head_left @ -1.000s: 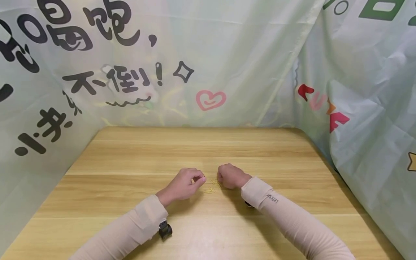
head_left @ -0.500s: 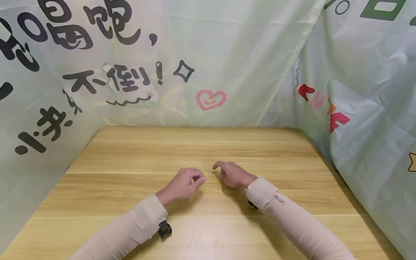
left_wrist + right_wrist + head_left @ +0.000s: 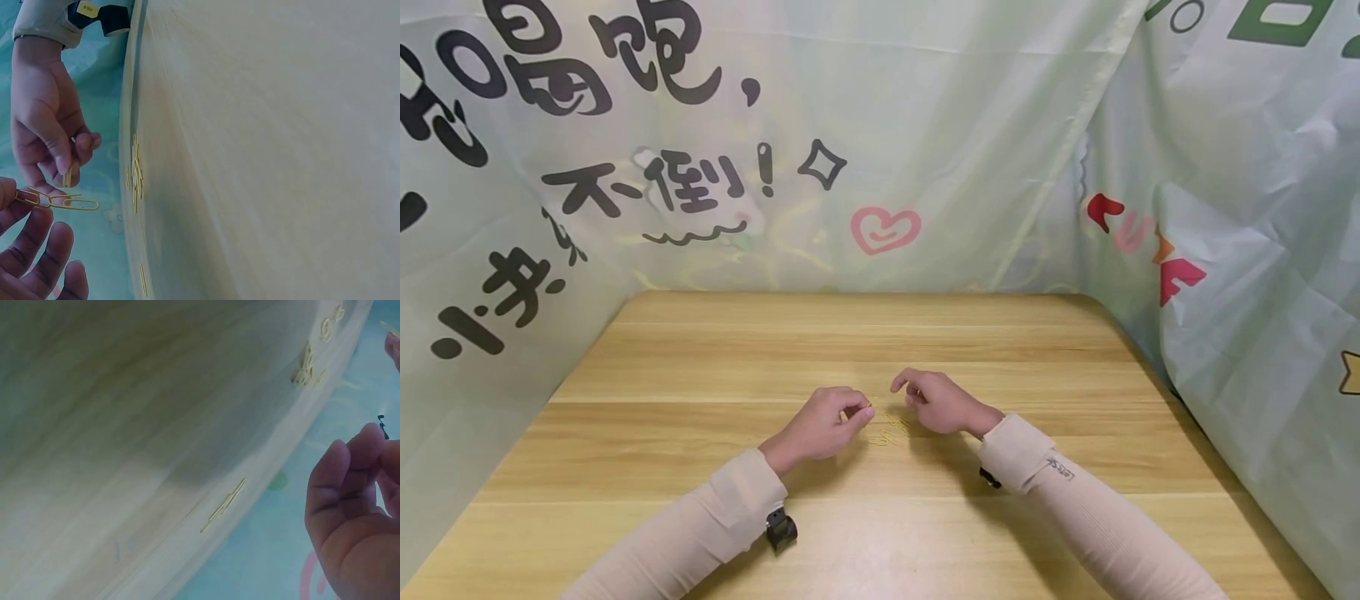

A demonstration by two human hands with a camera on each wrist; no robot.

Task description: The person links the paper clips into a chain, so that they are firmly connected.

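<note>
My left hand (image 3: 822,423) pinches a short chain of linked yellow paper clips (image 3: 84,205). In the left wrist view the chain sticks out sideways from its thumb and fingertip, while the other fingers are loosely bent. Just right of it in the head view, my right hand (image 3: 946,403) is raised a little over the table with bent fingers. Between its thumb and fingers a yellow paper clip (image 3: 67,179) shows in the left wrist view. Beneath and between both hands lie several loose yellow paper clips (image 3: 886,435) on the wooden table (image 3: 880,533).
Two more groups of paper clips show in the right wrist view: a small heap (image 3: 304,372) and a thin cluster (image 3: 224,505) apart from it. Printed cloth curtains (image 3: 970,167) enclose the table at the back and sides. A dark camera (image 3: 781,531) is strapped at the left wrist.
My right hand has drawn slightly right and lifted its index finger away from the loose clips, after being bunched over them. The left hand has stayed in place.
</note>
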